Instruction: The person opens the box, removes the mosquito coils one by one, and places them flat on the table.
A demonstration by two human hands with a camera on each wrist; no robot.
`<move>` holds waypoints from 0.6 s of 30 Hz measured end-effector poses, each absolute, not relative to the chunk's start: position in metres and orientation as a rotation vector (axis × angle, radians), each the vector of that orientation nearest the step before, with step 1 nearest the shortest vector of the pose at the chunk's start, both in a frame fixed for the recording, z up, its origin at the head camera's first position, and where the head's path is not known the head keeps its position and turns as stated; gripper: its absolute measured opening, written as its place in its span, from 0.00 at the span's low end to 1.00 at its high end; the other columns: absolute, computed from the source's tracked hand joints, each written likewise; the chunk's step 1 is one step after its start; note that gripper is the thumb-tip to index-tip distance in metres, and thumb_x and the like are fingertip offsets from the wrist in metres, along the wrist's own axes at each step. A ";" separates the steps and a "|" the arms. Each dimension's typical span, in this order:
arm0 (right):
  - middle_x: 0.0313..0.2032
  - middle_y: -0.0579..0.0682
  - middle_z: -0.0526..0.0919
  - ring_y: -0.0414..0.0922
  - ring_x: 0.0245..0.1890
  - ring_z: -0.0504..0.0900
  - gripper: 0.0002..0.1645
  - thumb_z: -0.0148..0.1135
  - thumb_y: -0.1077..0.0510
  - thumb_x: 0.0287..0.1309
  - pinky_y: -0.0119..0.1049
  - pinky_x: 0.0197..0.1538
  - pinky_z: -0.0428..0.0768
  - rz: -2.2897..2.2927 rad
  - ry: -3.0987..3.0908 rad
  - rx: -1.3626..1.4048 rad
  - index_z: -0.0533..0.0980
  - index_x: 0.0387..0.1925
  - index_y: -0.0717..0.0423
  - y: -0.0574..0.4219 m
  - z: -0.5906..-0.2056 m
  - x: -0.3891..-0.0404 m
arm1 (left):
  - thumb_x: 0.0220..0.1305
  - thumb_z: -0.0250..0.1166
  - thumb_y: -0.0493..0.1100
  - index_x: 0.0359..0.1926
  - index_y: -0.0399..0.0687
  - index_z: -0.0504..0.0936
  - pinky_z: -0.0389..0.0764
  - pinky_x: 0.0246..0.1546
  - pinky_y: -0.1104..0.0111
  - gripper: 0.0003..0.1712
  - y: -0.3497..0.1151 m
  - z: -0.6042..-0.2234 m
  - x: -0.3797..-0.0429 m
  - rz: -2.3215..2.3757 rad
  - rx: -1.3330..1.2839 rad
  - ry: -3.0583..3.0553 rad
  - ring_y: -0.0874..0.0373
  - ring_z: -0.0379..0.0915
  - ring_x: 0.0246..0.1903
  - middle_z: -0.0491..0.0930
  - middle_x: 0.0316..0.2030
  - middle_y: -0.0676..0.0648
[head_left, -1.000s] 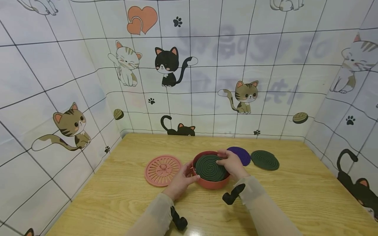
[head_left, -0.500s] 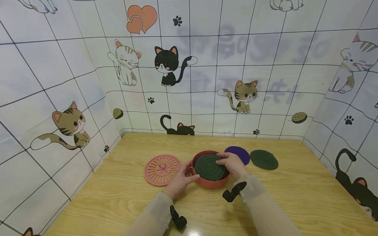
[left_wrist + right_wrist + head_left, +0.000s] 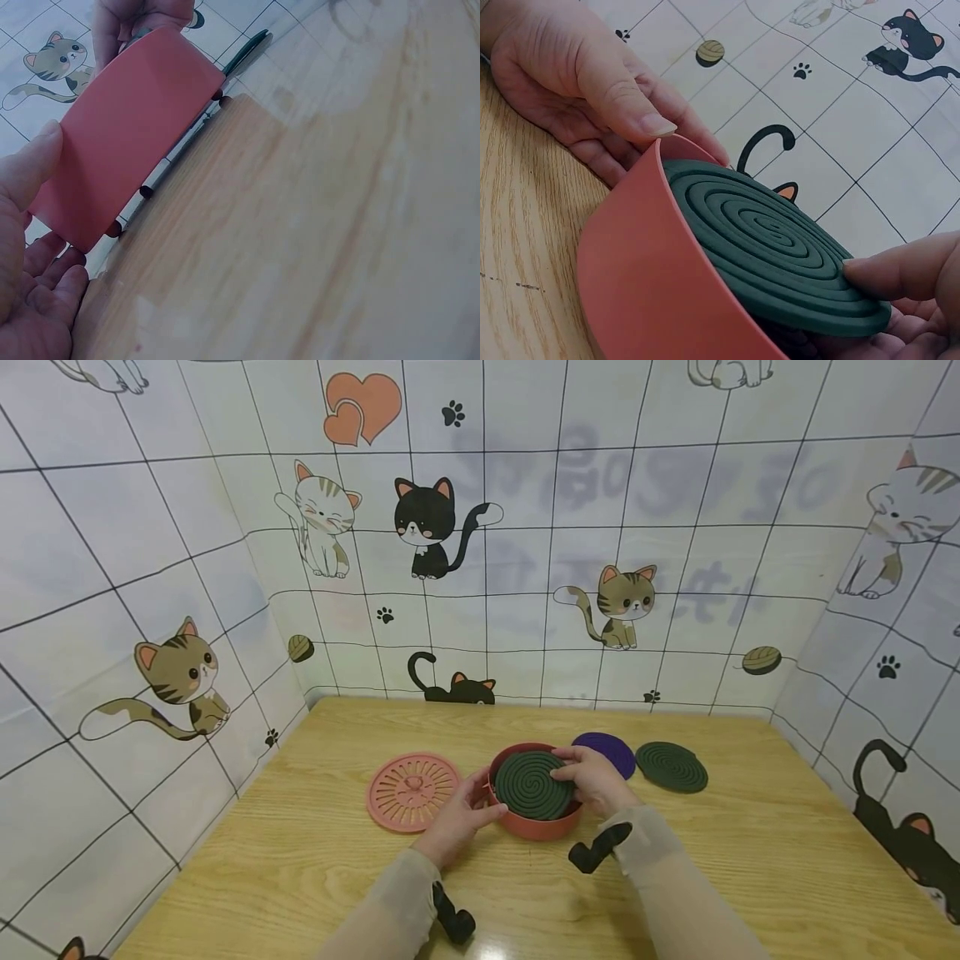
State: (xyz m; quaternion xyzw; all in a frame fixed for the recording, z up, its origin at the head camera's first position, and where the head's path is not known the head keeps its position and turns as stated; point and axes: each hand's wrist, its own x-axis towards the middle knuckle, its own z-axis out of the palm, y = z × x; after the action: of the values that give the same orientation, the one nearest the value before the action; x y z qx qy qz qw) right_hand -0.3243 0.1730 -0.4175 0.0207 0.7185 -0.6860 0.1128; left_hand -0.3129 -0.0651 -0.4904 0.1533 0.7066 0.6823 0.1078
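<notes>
A round red mosquito coil holder [image 3: 538, 830] stands on the table, with small dark feet [image 3: 146, 192] visible beneath it in the left wrist view. My left hand [image 3: 459, 822] grips its left side, thumb at the near wall and fingers behind. Inside its rim lies a dark green mosquito coil [image 3: 532, 787], tilted, its right edge raised in the right wrist view. My right hand [image 3: 595, 782] pinches that raised edge, thumb [image 3: 889, 268] on top and fingers underneath. Something dark purple shows under the coil in the holder, mostly hidden.
To the left lies a pink slotted lid [image 3: 414, 783] with a small knob. Behind my right hand lie a purple coil [image 3: 611, 755] and, beside it, another green coil [image 3: 671, 767]. A cat-print wall covering [image 3: 517, 610] rises along the back and sides of the wooden table [image 3: 300, 860].
Almost nothing differs. The right wrist has shifted very slightly, while both hands keep their hold on the coil and the holder.
</notes>
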 end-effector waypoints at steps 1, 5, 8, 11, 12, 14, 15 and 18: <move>0.61 0.67 0.65 0.48 0.44 0.81 0.29 0.53 0.70 0.64 0.41 0.43 0.83 -2.015 2.105 0.060 0.61 0.66 0.67 0.173 -0.417 -0.324 | 0.57 0.71 0.50 0.72 0.53 0.58 0.58 0.68 0.56 0.46 -0.065 -0.491 -0.313 2.008 0.452 2.079 0.53 0.56 0.68 0.62 0.69 0.48; 0.58 0.67 0.68 0.47 0.40 0.82 0.29 0.54 0.69 0.64 0.43 0.41 0.84 -1.999 2.108 0.044 0.62 0.65 0.67 0.174 -0.417 -0.324 | 0.57 0.71 0.50 0.72 0.54 0.58 0.57 0.69 0.57 0.46 -0.065 -0.491 -0.313 2.000 0.446 2.084 0.53 0.56 0.69 0.62 0.69 0.48; 0.55 0.65 0.72 0.47 0.38 0.83 0.28 0.55 0.69 0.64 0.44 0.39 0.85 -1.978 2.116 0.049 0.63 0.65 0.65 0.175 -0.417 -0.325 | 0.57 0.71 0.50 0.72 0.52 0.58 0.57 0.69 0.56 0.46 -0.065 -0.491 -0.313 2.002 0.454 2.083 0.52 0.55 0.69 0.62 0.69 0.47; 0.53 0.63 0.75 0.47 0.36 0.84 0.28 0.56 0.69 0.62 0.44 0.38 0.85 -1.969 2.113 0.064 0.65 0.64 0.63 0.176 -0.418 -0.326 | 0.58 0.71 0.49 0.72 0.52 0.58 0.56 0.69 0.56 0.45 -0.065 -0.490 -0.312 2.009 0.452 2.072 0.52 0.54 0.69 0.61 0.69 0.47; 0.53 0.63 0.75 0.46 0.36 0.84 0.29 0.56 0.69 0.62 0.43 0.38 0.85 -1.962 2.111 0.050 0.64 0.65 0.64 0.176 -0.418 -0.326 | 0.58 0.70 0.49 0.72 0.52 0.58 0.56 0.69 0.56 0.45 -0.065 -0.490 -0.312 2.012 0.455 2.070 0.51 0.54 0.69 0.61 0.69 0.47; 0.53 0.63 0.75 0.46 0.36 0.84 0.30 0.56 0.69 0.63 0.43 0.38 0.85 -1.961 2.097 0.036 0.63 0.66 0.63 0.177 -0.418 -0.326 | 0.59 0.70 0.49 0.73 0.52 0.57 0.56 0.69 0.56 0.45 -0.064 -0.490 -0.312 2.017 0.455 2.064 0.51 0.54 0.69 0.60 0.70 0.47; 0.54 0.63 0.75 0.46 0.35 0.84 0.30 0.56 0.69 0.63 0.43 0.38 0.85 -1.962 2.092 0.030 0.63 0.66 0.63 0.177 -0.418 -0.325 | 0.59 0.70 0.48 0.73 0.52 0.57 0.56 0.69 0.56 0.45 -0.064 -0.490 -0.312 2.018 0.455 2.061 0.51 0.54 0.69 0.60 0.70 0.47; 0.54 0.63 0.74 0.45 0.35 0.84 0.31 0.55 0.68 0.64 0.42 0.38 0.85 -1.954 2.079 -0.007 0.60 0.67 0.64 0.179 -0.417 -0.324 | 0.59 0.70 0.48 0.73 0.53 0.57 0.55 0.69 0.55 0.45 -0.064 -0.490 -0.311 2.024 0.457 2.053 0.51 0.54 0.69 0.60 0.70 0.47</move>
State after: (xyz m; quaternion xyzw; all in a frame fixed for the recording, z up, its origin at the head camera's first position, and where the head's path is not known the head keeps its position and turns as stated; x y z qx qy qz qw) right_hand -0.3243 0.1788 -0.4169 -0.0024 0.7211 -0.6778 0.1438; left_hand -0.3110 -0.0644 -0.4895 0.1556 0.6990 0.6892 0.1108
